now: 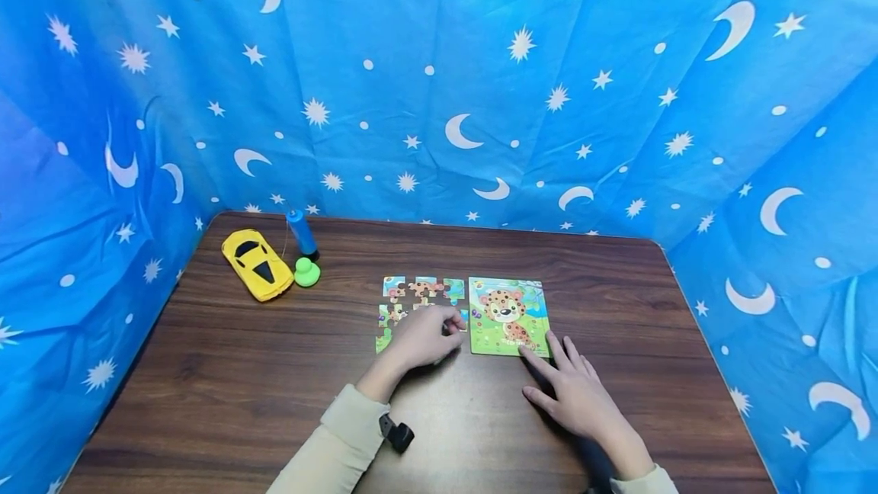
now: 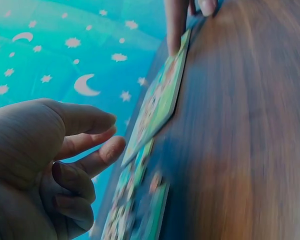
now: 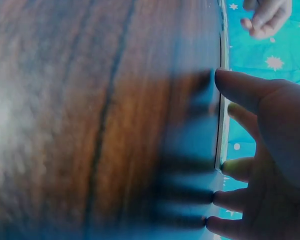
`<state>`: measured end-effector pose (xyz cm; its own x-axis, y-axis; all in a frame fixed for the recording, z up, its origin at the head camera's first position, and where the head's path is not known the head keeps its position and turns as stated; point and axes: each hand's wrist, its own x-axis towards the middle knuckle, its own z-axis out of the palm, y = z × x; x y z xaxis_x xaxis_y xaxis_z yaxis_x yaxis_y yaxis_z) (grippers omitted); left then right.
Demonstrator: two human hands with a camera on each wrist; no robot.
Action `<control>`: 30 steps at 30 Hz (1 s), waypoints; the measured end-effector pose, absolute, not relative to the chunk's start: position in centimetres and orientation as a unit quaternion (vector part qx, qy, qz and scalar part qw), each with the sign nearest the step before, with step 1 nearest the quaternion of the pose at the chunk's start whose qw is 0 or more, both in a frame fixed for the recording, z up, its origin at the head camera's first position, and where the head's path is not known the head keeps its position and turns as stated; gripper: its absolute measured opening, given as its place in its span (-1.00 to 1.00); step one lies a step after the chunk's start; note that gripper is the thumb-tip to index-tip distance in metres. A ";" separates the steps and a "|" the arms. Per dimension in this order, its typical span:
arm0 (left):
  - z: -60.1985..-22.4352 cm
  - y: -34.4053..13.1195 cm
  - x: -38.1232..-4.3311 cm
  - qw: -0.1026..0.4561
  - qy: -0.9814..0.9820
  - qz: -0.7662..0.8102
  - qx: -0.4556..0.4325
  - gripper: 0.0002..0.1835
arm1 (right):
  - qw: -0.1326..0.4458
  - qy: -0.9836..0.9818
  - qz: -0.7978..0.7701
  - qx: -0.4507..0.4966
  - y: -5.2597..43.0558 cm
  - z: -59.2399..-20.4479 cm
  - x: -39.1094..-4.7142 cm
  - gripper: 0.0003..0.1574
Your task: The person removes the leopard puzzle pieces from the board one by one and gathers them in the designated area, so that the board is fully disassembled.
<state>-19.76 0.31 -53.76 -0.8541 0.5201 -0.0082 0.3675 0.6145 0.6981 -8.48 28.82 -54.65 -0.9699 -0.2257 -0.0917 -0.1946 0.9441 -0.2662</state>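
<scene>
My left hand [image 1: 424,338] hovers over several jigsaw puzzle pieces [image 1: 394,286], hiding part of them. In the left wrist view its thumb and fingers are loosely bent, and nothing shows between them. To the right of the pieces lies a square picture board [image 1: 490,338] with a spotted leopard cub on green grass. My right hand [image 1: 572,395] has its fingers spread; the fingertips touch the board's lower right corner, and the thumb rests on the table. The right wrist view shows the board edge-on beside those fingers.
A yellow toy car [image 1: 247,258] sits at the table's back left. Next to it are a blue cylinder [image 1: 302,233] and a small green knob-shaped thing [image 1: 306,273]. A blue curtain [image 1: 411,97] with moons and stars surrounds the dark wooden table [image 1: 274,372].
</scene>
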 end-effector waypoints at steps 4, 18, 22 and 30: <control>-53.9 2.6 -19.9 0.122 0.882 0.370 0.264 -0.81 | 0.071 0.984 -0.127 -0.103 28.8 -54.5 -8.3 -0.15; -55.1 9.0 -20.8 0.154 0.874 0.355 0.292 -0.73 | 0.074 0.983 -0.126 -0.108 28.6 -54.4 -8.3 -0.15; -55.4 10.1 -20.9 0.169 0.876 0.353 0.283 -0.69 | 0.066 0.983 -0.129 -0.111 28.7 -54.4 -8.3 -0.16; -55.8 11.3 -20.9 0.166 0.888 0.330 0.274 -0.70 | 0.071 0.983 -0.132 -0.111 28.8 -54.4 -8.2 -0.16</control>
